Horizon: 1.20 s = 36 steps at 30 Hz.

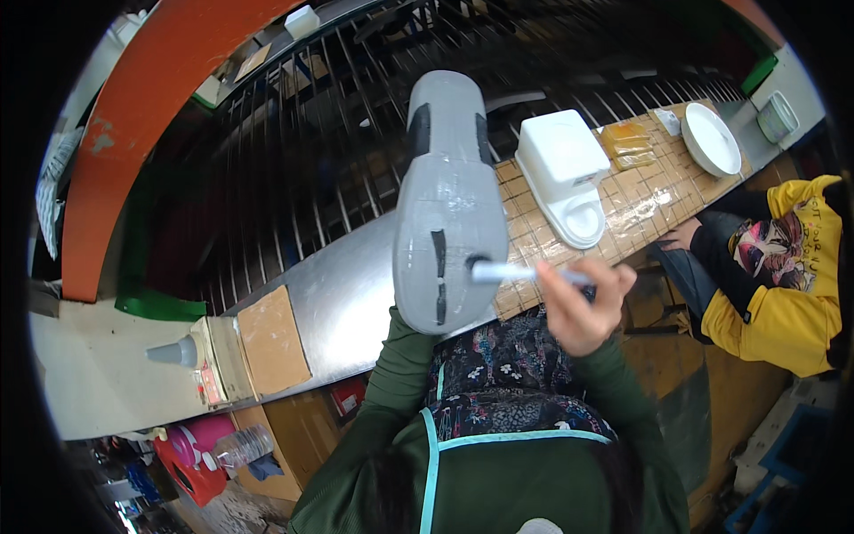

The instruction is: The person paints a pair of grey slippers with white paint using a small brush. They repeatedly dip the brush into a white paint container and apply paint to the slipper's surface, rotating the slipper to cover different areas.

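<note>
A grey, rounded, elongated piece (pixel 445 205) with a narrower upper end is raised above the bench. Black strips run along its neck, and two short dark bars lie in a line down its face. My left sleeve goes behind its lower end; the left hand itself is hidden there. Pinched in my right hand (pixel 583 307) is a slim white pen-shaped tool (pixel 511 271), its kind unclear. The tool's dark tip meets the right side of the grey face, as far as I can see.
Right of the grey piece stand a white plastic container (pixel 560 160), yellow packets (pixel 628 145) and a white bowl (pixel 712 140) on a gridded board (pixel 636 209). Metal bars (pixel 294 160) run behind the bench. A brown sheet (pixel 273 341) lies left. A person in yellow (pixel 792 329) sits right.
</note>
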{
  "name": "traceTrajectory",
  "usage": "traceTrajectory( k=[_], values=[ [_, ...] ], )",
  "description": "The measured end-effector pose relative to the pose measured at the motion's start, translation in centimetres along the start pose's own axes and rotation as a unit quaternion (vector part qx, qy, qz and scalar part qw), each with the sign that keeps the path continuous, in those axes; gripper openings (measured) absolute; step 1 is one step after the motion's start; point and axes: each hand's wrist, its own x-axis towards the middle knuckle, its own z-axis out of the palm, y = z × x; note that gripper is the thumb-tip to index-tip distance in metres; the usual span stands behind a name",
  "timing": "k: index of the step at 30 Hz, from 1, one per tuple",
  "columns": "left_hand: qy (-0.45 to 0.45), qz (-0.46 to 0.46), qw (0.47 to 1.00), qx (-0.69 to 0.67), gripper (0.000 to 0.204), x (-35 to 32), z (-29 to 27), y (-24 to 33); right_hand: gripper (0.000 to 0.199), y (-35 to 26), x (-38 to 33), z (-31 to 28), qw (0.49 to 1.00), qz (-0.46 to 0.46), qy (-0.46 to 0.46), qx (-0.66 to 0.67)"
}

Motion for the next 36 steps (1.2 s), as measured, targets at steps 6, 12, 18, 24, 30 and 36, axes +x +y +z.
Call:
traceTrajectory(
  k=[6, 12, 18, 24, 30, 36],
  values=[
    [-0.020, -0.013, 1.000, -0.008, 0.054, 2.5, 0.5, -0.5, 0.040, 0.1, -0.4, 0.6, 0.995, 0.031, -0.053, 0.080],
    [-0.016, 0.006, 1.000, -0.011, 0.056, 3.3, 0.6, -0.6, 0.039, 2.4, 0.8, 1.8, 0.999, 0.036, 0.011, -0.019],
    [0.014, 0.044, 0.999, 0.022, 0.058, 1.4, 0.6, 0.3, 0.036, -0.2, -0.6, -0.3, 0.980, 0.068, -0.093, 0.163],
    [-0.021, -0.038, 0.999, -0.003, 0.062, 3.9, 0.6, -0.3, 0.027, 2.3, 3.4, 2.9, 0.991, 0.098, -0.033, 0.086],
    [-0.018, -0.029, 0.999, 0.021, 0.059, 1.4, 0.2, -1.3, 0.028, 5.6, 6.2, 4.5, 0.993, 0.101, 0.041, -0.040],
    [0.009, -0.005, 0.999, 0.032, 0.057, -0.4, -0.9, -1.2, 0.032, 0.9, 2.9, 0.8, 0.993, -0.002, -0.036, 0.111]
  ],
)
